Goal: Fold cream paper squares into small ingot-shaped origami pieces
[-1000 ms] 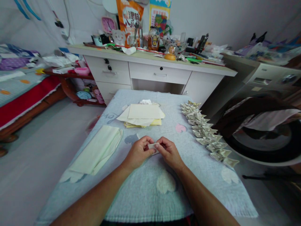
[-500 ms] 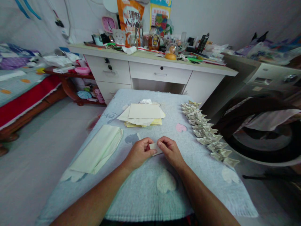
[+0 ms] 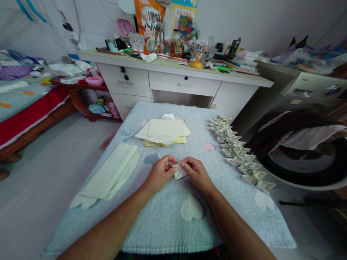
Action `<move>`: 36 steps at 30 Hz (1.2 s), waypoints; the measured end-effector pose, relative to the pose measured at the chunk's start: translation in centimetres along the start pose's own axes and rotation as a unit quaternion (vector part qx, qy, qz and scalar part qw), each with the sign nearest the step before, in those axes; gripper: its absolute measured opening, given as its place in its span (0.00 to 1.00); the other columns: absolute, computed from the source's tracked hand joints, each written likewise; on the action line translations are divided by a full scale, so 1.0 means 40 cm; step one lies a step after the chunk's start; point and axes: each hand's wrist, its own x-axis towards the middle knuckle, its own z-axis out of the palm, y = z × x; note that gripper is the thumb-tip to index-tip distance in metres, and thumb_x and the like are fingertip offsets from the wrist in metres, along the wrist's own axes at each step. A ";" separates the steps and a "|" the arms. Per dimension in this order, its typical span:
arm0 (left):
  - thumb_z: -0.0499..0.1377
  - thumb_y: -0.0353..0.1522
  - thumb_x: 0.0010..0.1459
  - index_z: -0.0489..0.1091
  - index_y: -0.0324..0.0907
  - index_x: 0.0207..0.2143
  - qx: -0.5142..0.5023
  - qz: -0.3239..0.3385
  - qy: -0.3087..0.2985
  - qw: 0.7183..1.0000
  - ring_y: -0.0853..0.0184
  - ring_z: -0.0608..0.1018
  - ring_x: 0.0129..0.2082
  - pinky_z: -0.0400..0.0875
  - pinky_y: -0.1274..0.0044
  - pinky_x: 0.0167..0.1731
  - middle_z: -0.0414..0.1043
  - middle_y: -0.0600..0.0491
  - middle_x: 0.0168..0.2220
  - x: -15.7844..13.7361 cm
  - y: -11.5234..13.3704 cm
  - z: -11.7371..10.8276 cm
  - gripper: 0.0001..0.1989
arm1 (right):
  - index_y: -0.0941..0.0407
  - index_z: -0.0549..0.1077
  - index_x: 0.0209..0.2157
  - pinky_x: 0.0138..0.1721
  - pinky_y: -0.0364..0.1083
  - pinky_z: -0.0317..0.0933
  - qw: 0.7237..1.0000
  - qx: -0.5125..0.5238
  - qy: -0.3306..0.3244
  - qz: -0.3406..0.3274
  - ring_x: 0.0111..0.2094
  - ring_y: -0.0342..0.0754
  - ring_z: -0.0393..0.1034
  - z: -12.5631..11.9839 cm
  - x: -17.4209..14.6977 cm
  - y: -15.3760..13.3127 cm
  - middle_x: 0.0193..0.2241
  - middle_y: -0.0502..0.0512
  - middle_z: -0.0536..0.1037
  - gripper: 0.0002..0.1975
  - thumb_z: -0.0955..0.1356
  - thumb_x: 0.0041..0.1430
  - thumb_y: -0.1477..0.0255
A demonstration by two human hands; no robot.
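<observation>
A small folded piece of paper is pinched between my two hands over the middle of the cloth-covered table. My left hand grips its left side, thumb at the upper left corner. On the other side my right hand holds it with thumb and curled fingers. A slanting crease shows on the paper's face. Beyond my hands lies a stack of cream and yellow paper sheets. Several folded paper boats stand in rows along the table's right side.
A folded pale green cloth or paper bundle lies at the table's left. Behind stands a white desk crowded with a jar, an orange snack bag and a pink clock. A washing machine is at the right.
The left side of the small paper has been folded, so a slanting crease now shows. My left thumb has moved up to its upper corner. Both hands still hold it.
</observation>
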 end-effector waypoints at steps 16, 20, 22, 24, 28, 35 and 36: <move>0.56 0.28 0.55 0.74 0.43 0.36 0.255 0.132 0.013 0.958 0.70 0.72 0.29 0.67 0.78 0.33 0.68 0.53 0.36 -0.004 -0.009 0.001 0.08 | 0.56 0.70 0.30 0.31 0.42 0.55 0.974 -0.212 0.005 -0.077 0.27 0.42 0.61 -0.033 -0.003 -0.004 0.23 0.48 0.69 0.05 0.64 0.56 0.77; 0.54 0.27 0.56 0.74 0.43 0.41 0.315 0.145 -0.008 0.938 0.65 0.74 0.38 0.69 0.74 0.40 0.68 0.50 0.40 -0.004 -0.017 0.005 0.12 | 0.56 0.72 0.31 0.36 0.44 0.56 0.950 -0.291 0.016 -0.110 0.32 0.45 0.64 -0.039 0.001 -0.001 0.27 0.51 0.73 0.06 0.64 0.56 0.79; 0.53 0.26 0.56 0.73 0.44 0.42 0.340 0.156 -0.015 0.927 0.64 0.73 0.41 0.68 0.73 0.44 0.68 0.49 0.41 -0.004 -0.019 0.007 0.14 | 0.56 0.73 0.32 0.37 0.44 0.55 0.944 -0.309 0.015 -0.116 0.32 0.46 0.64 -0.041 0.003 0.005 0.28 0.51 0.74 0.06 0.65 0.57 0.79; 0.52 0.25 0.56 0.73 0.44 0.44 0.355 0.165 -0.019 0.920 0.63 0.73 0.44 0.67 0.72 0.47 0.68 0.49 0.42 -0.005 -0.019 0.007 0.16 | 0.55 0.73 0.32 0.37 0.45 0.55 0.939 -0.322 0.017 -0.119 0.32 0.46 0.64 -0.042 0.005 0.012 0.28 0.51 0.74 0.06 0.65 0.57 0.79; 0.53 0.22 0.53 0.72 0.44 0.46 0.366 0.170 -0.032 0.914 0.62 0.72 0.46 0.67 0.71 0.49 0.67 0.49 0.43 -0.004 -0.021 0.004 0.19 | 0.56 0.73 0.33 0.38 0.45 0.55 0.931 -0.345 0.016 -0.116 0.33 0.47 0.64 -0.040 0.009 0.021 0.29 0.52 0.75 0.05 0.65 0.58 0.78; 0.55 0.22 0.53 0.74 0.46 0.45 0.374 0.170 -0.030 0.911 0.61 0.73 0.43 0.67 0.70 0.46 0.69 0.49 0.41 -0.003 -0.026 0.000 0.19 | 0.58 0.73 0.36 0.41 0.47 0.55 0.923 -0.364 -0.002 -0.121 0.35 0.48 0.64 -0.043 0.006 0.013 0.32 0.55 0.74 0.11 0.63 0.55 0.82; 0.55 0.23 0.54 0.74 0.46 0.44 0.382 0.169 -0.029 0.908 0.61 0.73 0.43 0.67 0.70 0.46 0.70 0.49 0.41 -0.003 -0.027 -0.001 0.18 | 0.58 0.73 0.38 0.41 0.47 0.55 0.922 -0.369 -0.008 -0.120 0.36 0.48 0.63 -0.044 0.004 0.010 0.33 0.55 0.74 0.12 0.63 0.53 0.82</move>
